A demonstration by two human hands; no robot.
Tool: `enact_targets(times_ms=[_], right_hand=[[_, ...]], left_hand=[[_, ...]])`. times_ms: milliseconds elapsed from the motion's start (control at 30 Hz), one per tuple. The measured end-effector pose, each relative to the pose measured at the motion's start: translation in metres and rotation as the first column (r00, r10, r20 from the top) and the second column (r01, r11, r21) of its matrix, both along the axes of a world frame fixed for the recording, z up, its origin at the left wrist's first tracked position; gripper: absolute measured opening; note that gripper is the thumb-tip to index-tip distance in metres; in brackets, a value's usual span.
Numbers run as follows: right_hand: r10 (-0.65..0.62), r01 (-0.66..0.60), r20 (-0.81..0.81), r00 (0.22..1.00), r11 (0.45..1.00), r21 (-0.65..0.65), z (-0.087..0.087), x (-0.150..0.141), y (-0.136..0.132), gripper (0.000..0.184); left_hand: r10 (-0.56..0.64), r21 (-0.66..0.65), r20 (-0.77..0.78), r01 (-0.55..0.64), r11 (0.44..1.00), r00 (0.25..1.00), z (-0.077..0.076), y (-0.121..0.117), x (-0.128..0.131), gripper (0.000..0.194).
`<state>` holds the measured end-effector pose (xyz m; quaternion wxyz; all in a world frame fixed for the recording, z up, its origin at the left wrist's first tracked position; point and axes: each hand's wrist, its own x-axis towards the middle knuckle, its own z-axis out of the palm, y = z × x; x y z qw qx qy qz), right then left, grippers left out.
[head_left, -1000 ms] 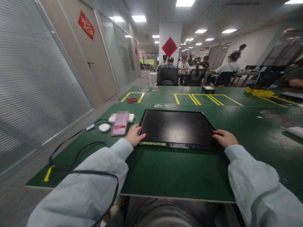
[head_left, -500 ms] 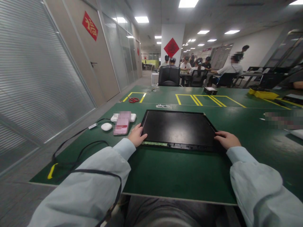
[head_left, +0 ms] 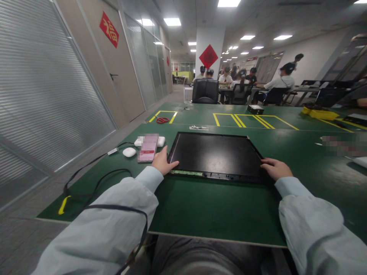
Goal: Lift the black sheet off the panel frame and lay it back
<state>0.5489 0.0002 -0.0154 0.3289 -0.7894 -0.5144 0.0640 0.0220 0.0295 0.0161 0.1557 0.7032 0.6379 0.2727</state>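
Observation:
A black flat display panel [head_left: 215,153] lies face up on the green table, with a strip of green circuit board [head_left: 187,173] showing along its near edge. My left hand [head_left: 163,162] is at the panel's near left corner, thumb stretched over the frame and forefinger apart from it, pointing away from me. On the opposite side, my right hand [head_left: 276,168] grips the right edge, thumb and forefinger at the frame; its other fingers are partly hidden. A pink phone [head_left: 148,149] lies just left of my left hand.
White rounded devices [head_left: 129,152] and black cables [head_left: 97,183] sit left of the phone. Beyond the panel are red-handled scissors [head_left: 162,120], a small pile of bits [head_left: 198,128] and a black box [head_left: 255,109]. A yellow tray [head_left: 319,113] stands far right. People sit at desks behind.
My left hand has opened and shifted slightly left, its forefinger coming off the panel's left edge. My right hand and the panel look nearly unmoved.

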Motion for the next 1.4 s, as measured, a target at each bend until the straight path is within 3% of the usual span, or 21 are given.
enact_targets(times_ms=[367,667,933,1200,1400], right_hand=[[-0.007,0.006,-0.030,1.000,1.000,-0.021,0.000,-0.001,0.000,0.026],[0.001,-0.001,-0.067,0.998,1.000,0.011,0.000,0.001,0.001,0.024],[0.000,-0.004,-0.133,0.991,1.000,-0.031,0.005,0.000,-0.001,0.026],[-0.007,0.004,-0.164,0.986,1.000,-0.023,0.001,0.004,0.003,0.032],[-0.023,0.024,-0.246,0.969,1.000,0.004,-0.004,0.008,0.006,0.035]], left_hand=[[-0.033,-0.023,0.187,0.038,0.999,0.982,0.001,-0.003,0.001,0.091],[-0.035,0.039,0.144,0.029,0.999,0.989,-0.001,0.002,0.004,0.061],[0.081,-0.046,0.396,-0.068,0.997,0.915,-0.002,0.010,-0.003,0.047],[0.075,-0.066,0.424,-0.051,0.997,0.903,-0.005,0.012,-0.004,0.051],[0.094,-0.074,0.323,-0.074,0.994,0.942,0.002,0.008,0.001,0.054]])
